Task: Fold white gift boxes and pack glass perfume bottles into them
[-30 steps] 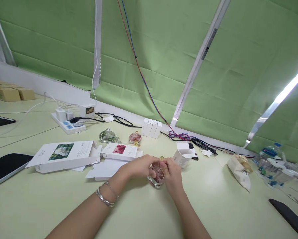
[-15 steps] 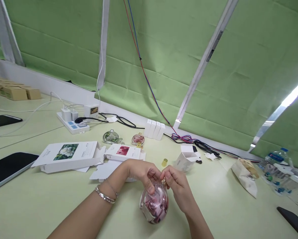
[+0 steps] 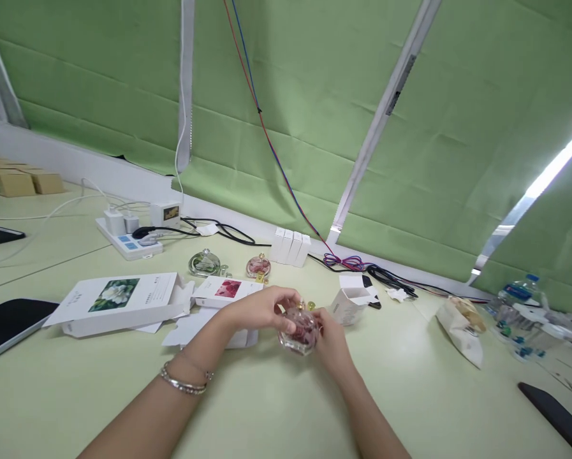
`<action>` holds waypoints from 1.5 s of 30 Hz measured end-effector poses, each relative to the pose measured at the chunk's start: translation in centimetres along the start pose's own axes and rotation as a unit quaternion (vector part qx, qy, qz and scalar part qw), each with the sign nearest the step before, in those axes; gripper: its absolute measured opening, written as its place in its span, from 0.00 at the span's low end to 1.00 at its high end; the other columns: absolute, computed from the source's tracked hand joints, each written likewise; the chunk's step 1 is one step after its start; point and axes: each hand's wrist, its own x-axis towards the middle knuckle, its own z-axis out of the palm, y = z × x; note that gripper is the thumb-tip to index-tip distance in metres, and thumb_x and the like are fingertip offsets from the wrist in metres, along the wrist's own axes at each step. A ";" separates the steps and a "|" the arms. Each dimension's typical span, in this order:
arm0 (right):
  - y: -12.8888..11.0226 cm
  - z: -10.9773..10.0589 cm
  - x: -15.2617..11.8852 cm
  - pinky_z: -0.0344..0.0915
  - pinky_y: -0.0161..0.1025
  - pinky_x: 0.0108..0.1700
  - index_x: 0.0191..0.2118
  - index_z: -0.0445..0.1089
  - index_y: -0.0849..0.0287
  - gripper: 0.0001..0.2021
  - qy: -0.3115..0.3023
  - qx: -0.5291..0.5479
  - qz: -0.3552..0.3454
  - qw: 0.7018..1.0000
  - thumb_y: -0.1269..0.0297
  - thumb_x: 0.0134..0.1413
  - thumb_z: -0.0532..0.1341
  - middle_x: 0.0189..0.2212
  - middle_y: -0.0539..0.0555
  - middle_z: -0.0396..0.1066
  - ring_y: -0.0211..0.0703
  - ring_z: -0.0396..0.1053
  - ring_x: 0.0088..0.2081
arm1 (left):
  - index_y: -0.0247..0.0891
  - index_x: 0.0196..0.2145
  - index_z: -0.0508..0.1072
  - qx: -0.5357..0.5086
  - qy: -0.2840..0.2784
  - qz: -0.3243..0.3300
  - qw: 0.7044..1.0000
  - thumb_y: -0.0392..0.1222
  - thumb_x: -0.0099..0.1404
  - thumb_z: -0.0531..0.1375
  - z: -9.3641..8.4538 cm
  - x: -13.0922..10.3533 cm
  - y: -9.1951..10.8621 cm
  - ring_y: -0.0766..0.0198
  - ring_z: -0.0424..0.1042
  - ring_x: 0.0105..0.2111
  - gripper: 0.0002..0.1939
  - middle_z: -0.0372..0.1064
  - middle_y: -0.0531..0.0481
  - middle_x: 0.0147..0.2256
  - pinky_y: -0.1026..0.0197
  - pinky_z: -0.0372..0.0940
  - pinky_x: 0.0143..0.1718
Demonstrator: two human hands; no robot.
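Note:
A round clear glass bottle (image 3: pixel 299 333) with pink petals inside stands upright between my hands, its gold neck at the top. My left hand (image 3: pixel 264 308) grips it from the left, thumb across the front. Around the right side curls my right hand (image 3: pixel 332 339), its fingers partly hidden behind the glass. Just behind the bottle, a gold cap (image 3: pixel 310 306) shows in part. To the left lies a white box with a red flower picture (image 3: pixel 228 290). A small opened white box (image 3: pixel 350 303) is beyond my right hand.
Farther back are a smaller pink bottle (image 3: pixel 258 266), a green bottle (image 3: pixel 204 262) and several small white boxes (image 3: pixel 289 247). A flower-printed box (image 3: pixel 123 299) and phone (image 3: pixel 13 325) lie left, near a power strip (image 3: pixel 130 242). Right are a paper bag (image 3: pixel 460 328) and dark phone (image 3: pixel 553 414).
The bottle has moved up and away from me and turned upright. My right hand has gone from pinching its neck to holding its side. The view has shifted slightly.

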 end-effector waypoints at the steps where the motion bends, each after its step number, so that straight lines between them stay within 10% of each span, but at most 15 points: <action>1: 0.3 0.5 0.0 0.64 0.40 0.32 0.30 0.66 0.57 0.03 0.002 -0.018 0.004 1.000 0.65 0.49 0.56 0.25 0.52 0.72 0.45 0.69 0.28 | 0.37 0.38 0.71 0.025 0.021 -0.017 0.999 0.42 0.48 0.65 0.0 0.1 0.0 0.60 0.68 0.36 0.17 0.69 0.52 0.34 0.63 0.62 0.36; 9: 2.4 1.0 1.5 0.57 0.51 0.53 0.31 0.68 0.58 0.05 0.029 -0.134 -0.035 0.990 0.68 0.51 0.56 0.53 0.61 0.61 0.55 0.56 0.56 | 0.41 0.39 0.71 0.153 -0.009 -0.072 0.986 0.36 0.46 0.64 2.1 0.8 -1.4 0.61 0.69 0.34 0.19 0.69 0.54 0.36 0.65 0.61 0.32; 15: 4.4 4.7 6.3 0.66 0.44 0.43 0.33 0.69 0.61 0.05 -0.056 -0.183 -0.073 0.979 0.67 0.57 0.58 0.37 0.54 0.70 0.44 0.68 0.41 | 0.43 0.39 0.69 0.173 -0.010 -0.089 0.981 0.35 0.48 0.64 2.4 0.6 -1.7 0.60 0.69 0.34 0.19 0.68 0.53 0.36 0.65 0.58 0.29; 23: 5.7 9.5 12.2 0.66 0.47 0.46 0.45 0.67 0.61 0.11 -0.065 -0.199 -0.103 0.973 0.61 0.59 0.58 0.45 0.55 0.68 0.44 0.68 0.44 | 0.45 0.40 0.68 0.171 -0.024 -0.112 0.979 0.34 0.48 0.65 2.4 0.3 -2.0 0.59 0.70 0.35 0.20 0.69 0.54 0.36 0.64 0.57 0.28; 35: 7.5 8.4 11.7 0.68 0.46 0.44 0.48 0.65 0.61 0.13 -0.012 -0.093 -0.068 0.993 0.62 0.60 0.57 0.46 0.55 0.67 0.43 0.69 0.42 | 0.44 0.40 0.67 0.158 -0.028 -0.103 0.982 0.36 0.51 0.63 2.3 0.4 -2.0 0.58 0.69 0.36 0.16 0.70 0.53 0.37 0.64 0.59 0.28; 45: 4.0 5.0 6.8 0.66 0.41 0.40 0.41 0.65 0.60 0.14 0.058 0.005 -0.047 0.997 0.59 0.63 0.45 0.38 0.56 0.69 0.42 0.68 0.38 | 0.43 0.38 0.67 0.192 -0.015 -0.086 0.977 0.37 0.52 0.62 2.3 0.5 -1.7 0.59 0.69 0.35 0.15 0.68 0.53 0.35 0.64 0.58 0.30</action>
